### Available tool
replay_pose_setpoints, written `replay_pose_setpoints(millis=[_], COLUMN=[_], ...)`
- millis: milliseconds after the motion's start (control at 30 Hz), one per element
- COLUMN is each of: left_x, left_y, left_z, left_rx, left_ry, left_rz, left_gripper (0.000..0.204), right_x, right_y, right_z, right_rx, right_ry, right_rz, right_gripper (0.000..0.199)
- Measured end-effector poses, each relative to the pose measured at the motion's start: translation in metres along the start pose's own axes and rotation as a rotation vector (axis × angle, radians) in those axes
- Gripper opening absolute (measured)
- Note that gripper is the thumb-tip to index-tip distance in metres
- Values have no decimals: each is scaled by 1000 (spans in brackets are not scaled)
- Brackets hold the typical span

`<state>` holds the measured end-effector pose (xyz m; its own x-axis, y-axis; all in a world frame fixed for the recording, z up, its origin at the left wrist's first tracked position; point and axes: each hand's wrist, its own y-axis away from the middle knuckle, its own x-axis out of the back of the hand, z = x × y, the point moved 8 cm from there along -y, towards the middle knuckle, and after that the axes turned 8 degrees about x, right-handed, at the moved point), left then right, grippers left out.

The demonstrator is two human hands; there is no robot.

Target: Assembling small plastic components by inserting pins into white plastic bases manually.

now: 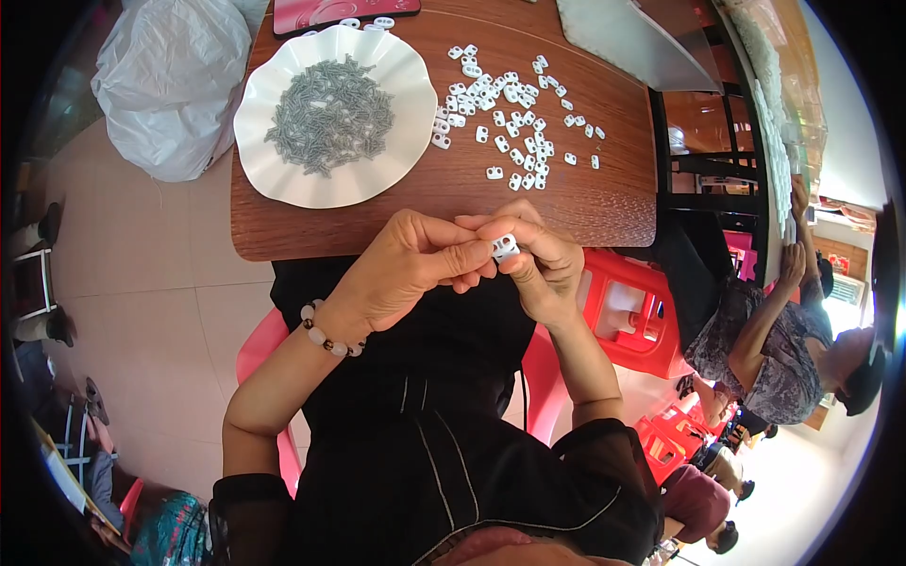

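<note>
A small white clip (505,247) sat pinched between both hands just off the table's near edge, over the lap. Left hand (411,269) closed thumb & fingertips onto its left side; right hand (540,264) curled round it from the right, fingers pressed to it. The 2 hands touched at the tips. A bead bracelet (328,338) circled the left wrist.

On the brown table (585,203), beyond the hands, lay a loose scatter of white clips (514,118); to its left a white scalloped plate (415,90) held a heap of grey springs (330,113). A white bag (170,80) stood on the floor at far left. Red stools (628,311) stood at right, w/ another person (774,349) seated beyond.
</note>
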<state>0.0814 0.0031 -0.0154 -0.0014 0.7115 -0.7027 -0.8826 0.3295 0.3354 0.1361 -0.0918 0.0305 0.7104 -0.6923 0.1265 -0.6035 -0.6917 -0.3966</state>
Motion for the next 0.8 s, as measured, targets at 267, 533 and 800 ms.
replay_pose_setpoints(millis=[267,533,800], left_x=[-2,-1,0], left_y=[1,1,0], left_z=[0,0,-3], left_rx=[-16,-24,-8], left_ry=[-14,-31,-32], left_rz=[13,36,72], left_gripper=[20,21,21], right_x=[-1,-2,-4], right_y=[2,3,4], right_z=[0,0,1], right_rx=[19,31,43], right_ry=[0,-18,-37], right_rz=[12,9,35], right_gripper=[36,35,35])
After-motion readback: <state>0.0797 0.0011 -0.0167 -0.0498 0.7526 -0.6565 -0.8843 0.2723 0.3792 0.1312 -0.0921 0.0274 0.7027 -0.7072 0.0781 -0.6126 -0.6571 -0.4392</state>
